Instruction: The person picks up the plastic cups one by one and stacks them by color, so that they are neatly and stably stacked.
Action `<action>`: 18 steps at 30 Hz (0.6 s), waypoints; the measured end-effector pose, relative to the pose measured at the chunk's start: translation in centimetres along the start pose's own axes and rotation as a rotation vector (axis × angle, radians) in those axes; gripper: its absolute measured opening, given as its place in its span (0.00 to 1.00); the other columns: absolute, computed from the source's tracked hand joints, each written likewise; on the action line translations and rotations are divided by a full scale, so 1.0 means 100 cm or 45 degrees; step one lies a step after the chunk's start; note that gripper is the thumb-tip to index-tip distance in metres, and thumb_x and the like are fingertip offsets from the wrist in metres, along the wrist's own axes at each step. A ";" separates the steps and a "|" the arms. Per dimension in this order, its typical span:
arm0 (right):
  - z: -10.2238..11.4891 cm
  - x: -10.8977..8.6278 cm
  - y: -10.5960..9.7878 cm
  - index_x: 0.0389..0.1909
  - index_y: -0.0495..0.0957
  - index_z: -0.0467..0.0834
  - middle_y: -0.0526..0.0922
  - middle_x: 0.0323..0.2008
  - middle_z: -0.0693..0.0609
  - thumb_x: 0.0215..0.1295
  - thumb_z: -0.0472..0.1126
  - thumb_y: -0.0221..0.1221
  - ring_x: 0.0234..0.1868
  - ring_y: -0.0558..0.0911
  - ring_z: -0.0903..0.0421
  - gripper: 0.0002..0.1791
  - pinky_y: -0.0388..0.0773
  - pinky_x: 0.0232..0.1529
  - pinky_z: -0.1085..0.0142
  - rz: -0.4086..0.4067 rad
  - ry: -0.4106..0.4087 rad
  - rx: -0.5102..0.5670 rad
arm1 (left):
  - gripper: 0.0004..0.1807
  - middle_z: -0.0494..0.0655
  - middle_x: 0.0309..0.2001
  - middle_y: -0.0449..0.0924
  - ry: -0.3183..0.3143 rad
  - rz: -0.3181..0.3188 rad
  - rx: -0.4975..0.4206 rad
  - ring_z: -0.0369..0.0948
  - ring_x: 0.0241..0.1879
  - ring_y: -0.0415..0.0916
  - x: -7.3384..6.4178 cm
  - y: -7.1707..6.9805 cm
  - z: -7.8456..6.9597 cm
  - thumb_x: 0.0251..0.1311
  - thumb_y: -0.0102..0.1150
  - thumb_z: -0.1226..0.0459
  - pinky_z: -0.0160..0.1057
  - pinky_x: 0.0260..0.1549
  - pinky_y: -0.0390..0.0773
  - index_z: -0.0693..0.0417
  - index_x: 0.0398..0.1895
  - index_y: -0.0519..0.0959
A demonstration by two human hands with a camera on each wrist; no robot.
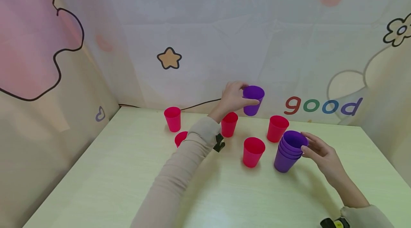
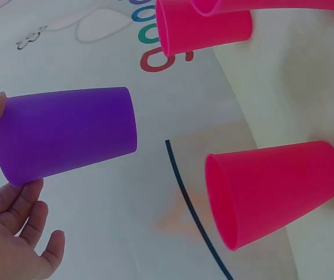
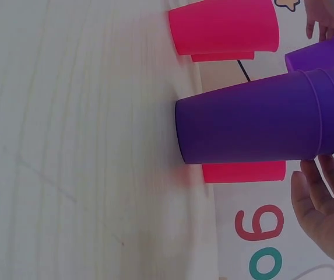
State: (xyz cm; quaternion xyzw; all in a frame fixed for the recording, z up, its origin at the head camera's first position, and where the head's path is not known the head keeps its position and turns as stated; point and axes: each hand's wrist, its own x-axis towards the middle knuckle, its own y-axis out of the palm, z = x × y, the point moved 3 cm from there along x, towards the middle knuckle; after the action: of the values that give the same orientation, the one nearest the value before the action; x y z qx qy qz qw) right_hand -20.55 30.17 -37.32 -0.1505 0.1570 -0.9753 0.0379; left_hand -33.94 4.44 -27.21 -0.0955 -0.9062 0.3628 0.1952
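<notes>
My left hand (image 1: 233,96) pinches a single purple cup (image 1: 252,106) by its rim, thumb on one side and fingers on the other. This cup is up in the air near the back wall, mouth upward, above and behind the pink cups. In the left wrist view the same purple cup (image 2: 67,134) hangs beside a pink cup (image 2: 280,189). At the right, my right hand (image 1: 322,156) holds a nested stack of several purple cups (image 1: 285,160) near the top rims. The stack tilts slightly, its base close to the table in the right wrist view.
Pink cups stand mouth up: one at the back left (image 1: 173,119), one partly hidden by my left sleeve (image 1: 180,137), one behind that wrist (image 1: 228,128), one in front (image 1: 253,155), one behind the stack (image 1: 277,130). A dark cable (image 1: 202,104) runs along the table's back edge.
</notes>
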 end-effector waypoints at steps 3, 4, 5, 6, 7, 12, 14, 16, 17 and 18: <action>-0.001 0.000 0.001 0.64 0.63 0.46 0.74 0.45 0.71 0.67 0.35 0.49 0.42 0.76 0.72 0.24 0.74 0.37 0.77 -0.003 0.002 0.005 | 0.30 0.42 0.46 0.73 0.040 0.015 0.008 0.39 0.51 0.61 -0.004 -0.004 -0.005 0.45 0.67 0.51 0.40 0.47 0.64 0.51 0.51 0.72; -0.002 0.000 0.001 0.63 0.63 0.46 0.74 0.44 0.71 0.67 0.35 0.49 0.42 0.76 0.72 0.24 0.74 0.37 0.77 -0.004 0.002 0.010 | 0.30 0.42 0.45 0.73 0.059 0.020 0.012 0.39 0.51 0.61 -0.004 -0.004 -0.007 0.45 0.67 0.51 0.40 0.47 0.64 0.51 0.51 0.73; -0.002 0.000 0.000 0.63 0.63 0.46 0.74 0.44 0.70 0.67 0.34 0.49 0.42 0.76 0.72 0.24 0.74 0.37 0.77 -0.002 0.001 0.021 | 0.29 0.42 0.45 0.73 0.080 0.023 0.017 0.39 0.51 0.61 -0.005 -0.005 -0.009 0.44 0.68 0.51 0.39 0.47 0.64 0.51 0.51 0.73; -0.002 0.000 0.000 0.63 0.63 0.46 0.75 0.44 0.70 0.67 0.34 0.49 0.42 0.76 0.72 0.24 0.74 0.37 0.77 -0.001 0.002 0.031 | 0.29 0.42 0.45 0.73 0.100 0.028 0.022 0.39 0.51 0.61 -0.007 -0.006 -0.011 0.44 0.68 0.51 0.39 0.47 0.63 0.51 0.51 0.73; -0.003 0.000 0.000 0.63 0.63 0.47 0.75 0.44 0.70 0.67 0.33 0.49 0.42 0.76 0.71 0.24 0.74 0.37 0.77 0.003 0.000 0.042 | 0.29 0.42 0.45 0.73 0.122 0.031 0.031 0.39 0.51 0.61 -0.008 -0.007 -0.012 0.44 0.68 0.51 0.39 0.47 0.63 0.52 0.51 0.73; -0.003 0.000 0.001 0.63 0.63 0.49 0.75 0.44 0.69 0.67 0.33 0.48 0.42 0.76 0.71 0.24 0.74 0.38 0.76 0.020 0.006 0.074 | 0.30 0.41 0.47 0.73 0.175 0.086 0.048 0.38 0.52 0.61 -0.014 -0.011 -0.019 0.44 0.68 0.52 0.39 0.49 0.62 0.51 0.52 0.73; -0.003 -0.001 0.001 0.63 0.63 0.49 0.75 0.44 0.69 0.67 0.33 0.48 0.41 0.76 0.70 0.24 0.74 0.38 0.76 0.021 0.009 0.072 | 0.31 0.41 0.47 0.73 0.180 0.111 0.040 0.37 0.52 0.60 -0.016 -0.012 -0.021 0.44 0.69 0.52 0.40 0.49 0.62 0.50 0.53 0.72; -0.003 -0.001 0.001 0.63 0.63 0.49 0.76 0.44 0.69 0.67 0.33 0.48 0.41 0.77 0.70 0.24 0.74 0.38 0.76 0.023 0.010 0.076 | 0.31 0.40 0.47 0.73 0.188 0.125 0.025 0.37 0.52 0.60 -0.019 -0.013 -0.023 0.43 0.69 0.52 0.40 0.50 0.62 0.50 0.53 0.72; -0.003 -0.001 0.001 0.63 0.63 0.49 0.76 0.44 0.68 0.67 0.33 0.48 0.41 0.77 0.70 0.24 0.74 0.38 0.76 0.024 0.008 0.079 | 0.31 0.40 0.47 0.73 0.198 0.125 0.014 0.37 0.52 0.60 -0.021 -0.013 -0.024 0.43 0.69 0.53 0.40 0.50 0.62 0.50 0.53 0.73; -0.003 -0.001 0.001 0.63 0.63 0.49 0.76 0.44 0.68 0.67 0.33 0.48 0.41 0.77 0.70 0.24 0.74 0.38 0.76 0.026 0.006 0.084 | 0.31 0.40 0.47 0.73 0.208 0.124 0.005 0.36 0.52 0.60 -0.022 -0.014 -0.025 0.43 0.70 0.53 0.40 0.50 0.62 0.50 0.52 0.73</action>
State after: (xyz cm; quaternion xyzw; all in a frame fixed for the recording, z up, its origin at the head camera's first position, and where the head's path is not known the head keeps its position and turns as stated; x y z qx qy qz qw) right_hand -20.53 30.21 -37.61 -0.1453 0.1265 -0.9799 0.0522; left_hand -30.98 4.31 -25.22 -0.1682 -0.8809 0.3646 0.2507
